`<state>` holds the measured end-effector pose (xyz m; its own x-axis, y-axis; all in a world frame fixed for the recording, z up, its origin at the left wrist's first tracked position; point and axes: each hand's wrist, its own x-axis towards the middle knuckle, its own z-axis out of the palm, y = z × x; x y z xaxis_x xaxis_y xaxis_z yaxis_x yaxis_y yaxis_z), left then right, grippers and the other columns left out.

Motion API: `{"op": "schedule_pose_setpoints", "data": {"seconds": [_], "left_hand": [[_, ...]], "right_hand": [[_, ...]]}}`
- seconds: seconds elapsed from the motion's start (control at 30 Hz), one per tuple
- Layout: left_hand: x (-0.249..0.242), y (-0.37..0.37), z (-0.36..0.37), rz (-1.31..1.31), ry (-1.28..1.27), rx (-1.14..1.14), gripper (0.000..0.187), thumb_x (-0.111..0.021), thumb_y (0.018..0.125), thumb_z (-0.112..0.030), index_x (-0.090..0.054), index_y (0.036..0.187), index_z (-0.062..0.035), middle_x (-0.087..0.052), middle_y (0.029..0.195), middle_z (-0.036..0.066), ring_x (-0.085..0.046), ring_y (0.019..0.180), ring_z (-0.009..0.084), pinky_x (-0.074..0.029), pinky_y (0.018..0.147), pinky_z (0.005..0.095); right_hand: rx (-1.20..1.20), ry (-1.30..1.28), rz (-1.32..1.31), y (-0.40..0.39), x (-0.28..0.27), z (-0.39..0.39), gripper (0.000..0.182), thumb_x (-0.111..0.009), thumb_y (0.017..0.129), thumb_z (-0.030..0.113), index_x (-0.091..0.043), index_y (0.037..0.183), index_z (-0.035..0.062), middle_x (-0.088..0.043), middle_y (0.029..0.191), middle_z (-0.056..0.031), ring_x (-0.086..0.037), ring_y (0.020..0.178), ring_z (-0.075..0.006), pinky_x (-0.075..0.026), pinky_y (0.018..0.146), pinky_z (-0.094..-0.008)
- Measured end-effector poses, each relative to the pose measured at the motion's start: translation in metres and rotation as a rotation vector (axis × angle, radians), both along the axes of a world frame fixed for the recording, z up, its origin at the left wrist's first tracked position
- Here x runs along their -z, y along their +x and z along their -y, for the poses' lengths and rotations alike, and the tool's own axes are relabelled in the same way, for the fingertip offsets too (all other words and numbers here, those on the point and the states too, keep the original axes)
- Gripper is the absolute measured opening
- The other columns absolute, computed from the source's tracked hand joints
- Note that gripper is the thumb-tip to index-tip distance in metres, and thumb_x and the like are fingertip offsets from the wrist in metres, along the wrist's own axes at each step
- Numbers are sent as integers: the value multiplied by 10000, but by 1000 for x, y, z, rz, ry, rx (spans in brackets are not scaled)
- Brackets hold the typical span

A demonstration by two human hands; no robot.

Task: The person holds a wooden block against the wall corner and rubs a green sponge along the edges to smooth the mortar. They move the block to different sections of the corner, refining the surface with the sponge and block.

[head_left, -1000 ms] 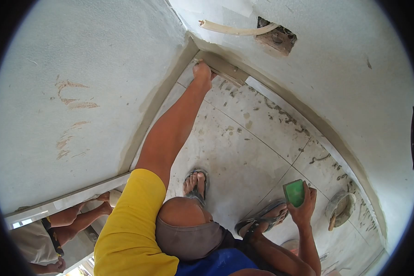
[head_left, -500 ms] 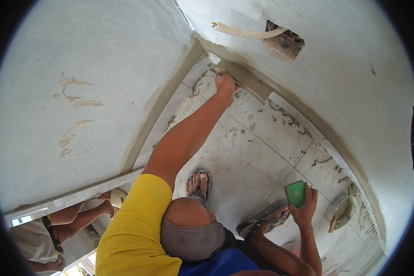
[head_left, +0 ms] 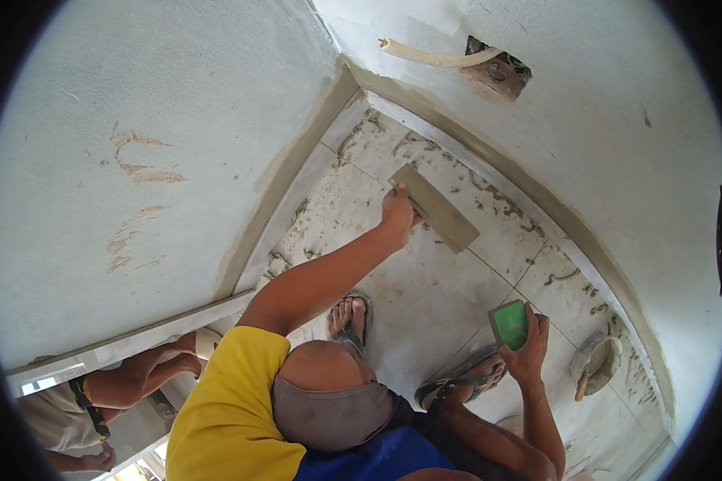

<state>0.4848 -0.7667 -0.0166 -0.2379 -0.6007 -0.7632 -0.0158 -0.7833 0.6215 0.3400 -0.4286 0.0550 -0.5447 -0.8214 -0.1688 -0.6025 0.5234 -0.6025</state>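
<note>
A long flat rectangular trowel (head_left: 440,212) hangs over the tiled floor, tilted down to the right. My left hand (head_left: 399,212) is closed round its handle at the upper end, and the blade is apart from the wall. At the lower right my right hand (head_left: 526,353) grips a small green rectangular tool (head_left: 510,324), its green face towards the camera. Pale skirting (head_left: 449,148) runs along the foot of the right wall, with a grey mortar band (head_left: 509,172) above it. Crumbs of mortar lie on the floor tiles (head_left: 433,280) near it.
A round bucket (head_left: 610,373) with a wooden handle (head_left: 582,386) in it stands at the right. My sandalled feet (head_left: 350,321) are on the tiles. Cable (head_left: 425,56) sticks out of a wall hole (head_left: 501,74). Another person's legs (head_left: 136,378) show at the lower left.
My left hand has drawn the trowel away from the corner skirting, down and towards me, and its broad face now shows. The green tool has shifted slightly left and up.
</note>
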Motion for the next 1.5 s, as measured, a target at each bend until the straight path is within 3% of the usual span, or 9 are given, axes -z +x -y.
{"op": "schedule_pose_setpoints", "data": {"seconds": [0.23,0.57,0.77,0.9,1.1,1.2,1.27,1.33,1.5], "left_hand": [[29,77,-44,52,66,190,374,-381,1034,-403,-501,1221,-103,-637,988,37,-640,811,138,-511,723,288],[4,112,-87,84,57,258,388,-425,1021,-395,-507,1213,-68,-625,946,43,-631,781,145,-533,702,323],[16,141,-99,129,19,254,407,-443,1011,-421,-524,1175,-57,-619,894,45,-622,727,138,-533,631,308],[36,166,-118,94,33,314,367,-450,1007,-442,-538,1138,-111,-598,833,-16,-566,671,81,-484,639,271],[37,180,-139,208,-141,492,371,-458,1010,-415,-525,1043,-52,-522,705,-1,-533,592,86,-475,519,251],[32,177,-136,201,-219,550,375,-457,1015,-395,-494,989,-23,-479,651,13,-511,541,87,-470,481,257],[38,179,-136,201,-218,569,372,-455,1016,-394,-490,980,-25,-475,646,18,-509,536,88,-477,489,259],[56,187,-141,163,-175,550,395,-452,1009,-430,-518,1105,-52,-538,747,4,-556,620,75,-522,566,249],[54,190,-140,127,-208,524,390,-450,1012,-423,-503,1110,-49,-548,771,11,-576,637,83,-535,582,247]], "right_hand": [[-87,-20,78,9,-6,31,926,-761,569,139,-391,1411,37,-480,1096,-180,-511,1014,-364,-442,903,-448],[-202,-6,91,24,-12,81,926,-765,577,162,-390,1420,76,-466,1132,-186,-494,1045,-376,-429,933,-451],[-585,-22,-416,10,-20,118,805,-746,616,141,-476,1374,128,-497,1098,-139,-523,970,-295,-436,831,-394],[-910,-163,-892,-9,-31,190,554,-604,800,147,-509,1346,152,-526,1083,-73,-529,968,-205,-417,774,-329],[-1039,-377,-1198,13,-23,321,491,-573,836,185,-538,1324,142,-522,1070,-46,-501,983,-178,-391,821,-304],[-990,-343,-1266,25,-5,371,469,-564,841,179,-548,1306,129,-526,1079,-30,-486,1032,-172,-384,859,-299],[-907,-195,-1374,23,-2,385,341,-562,833,199,-601,1164,125,-526,1097,-13,-481,1047,-163,-366,888,-294],[-913,-154,-1394,8,-9,365,339,-562,829,196,-606,1157,124,-529,1105,-15,-484,1054,-164,-365,891,-296],[-990,109,-1364,-67,-44,229,457,-575,819,209,-580,1268,122,-541,1138,-32,-510,1045,-177,-383,864,-296]]}}
